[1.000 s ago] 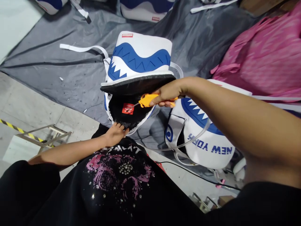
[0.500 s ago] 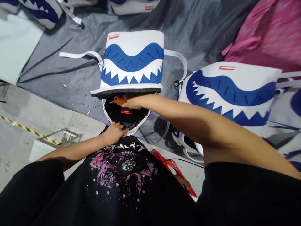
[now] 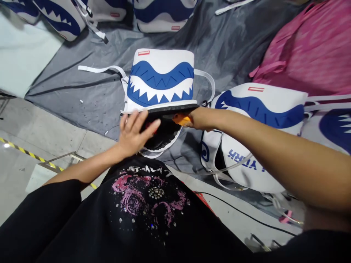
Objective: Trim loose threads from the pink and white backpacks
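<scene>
In front of me lies a white and blue backpack (image 3: 161,78) with a shark-tooth pattern, its black-lined opening facing me. My left hand (image 3: 133,133) is at the left of the opening, fingers spread against the dark edge of the front panel. At the right end of that edge, my right hand (image 3: 201,118) is closed round an orange tool (image 3: 181,119), whose far end is hard to make out. A white strap sticks out on each side of the backpack.
Another shark-tooth backpack (image 3: 274,106) lies at the right, beside a pink bag (image 3: 309,47). More backpacks (image 3: 164,14) line the far side of the grey sheet (image 3: 95,91). A thin black cable (image 3: 246,215) crosses the lower right.
My left hand has gone from the opening's near rim up to the front panel's edge. My right hand has moved right with the orange tool, out from the middle of the opening.
</scene>
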`<act>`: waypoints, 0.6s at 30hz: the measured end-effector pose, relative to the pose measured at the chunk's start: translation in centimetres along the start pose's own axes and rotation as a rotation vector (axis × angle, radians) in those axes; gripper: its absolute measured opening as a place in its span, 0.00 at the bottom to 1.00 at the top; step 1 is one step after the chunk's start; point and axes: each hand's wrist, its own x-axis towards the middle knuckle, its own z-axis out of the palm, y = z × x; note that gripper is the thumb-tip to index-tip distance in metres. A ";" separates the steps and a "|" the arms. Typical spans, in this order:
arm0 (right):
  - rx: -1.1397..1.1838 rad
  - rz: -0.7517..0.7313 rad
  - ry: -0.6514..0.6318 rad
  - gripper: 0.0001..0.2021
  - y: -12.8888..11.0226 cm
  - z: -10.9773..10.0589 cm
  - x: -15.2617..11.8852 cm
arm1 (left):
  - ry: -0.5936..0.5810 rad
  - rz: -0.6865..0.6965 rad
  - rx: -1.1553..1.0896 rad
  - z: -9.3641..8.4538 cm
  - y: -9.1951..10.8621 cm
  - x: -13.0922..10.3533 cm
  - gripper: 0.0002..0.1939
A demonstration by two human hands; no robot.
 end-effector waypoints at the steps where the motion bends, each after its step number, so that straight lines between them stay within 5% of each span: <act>1: -0.001 -0.013 0.072 0.17 -0.1 0.7 -0.7 | 0.074 -0.061 -0.022 -0.9 -0.9 2.2 0.27; 3: 0.001 -0.002 0.173 0.18 -0.8 2.8 -2.1 | 0.120 -0.135 -0.132 -2.0 -3.2 7.0 0.30; 6: 0.053 0.104 0.224 0.19 -2.7 7.0 -4.4 | 0.128 -0.265 -0.345 -2.5 -6.9 13.4 0.15; 8: 0.116 0.198 0.218 0.18 -4.3 10.1 -5.7 | 0.146 -0.236 -0.435 -2.2 -8.4 15.7 0.09; 13: 0.240 0.311 0.240 0.18 -9.2 15.5 -6.3 | 0.135 -0.101 -0.500 -1.6 -9.5 16.4 0.09; 18: 0.301 0.191 0.307 0.17 -14.1 15.6 -3.0 | 0.101 -0.066 -0.565 -1.8 -10.1 17.2 0.10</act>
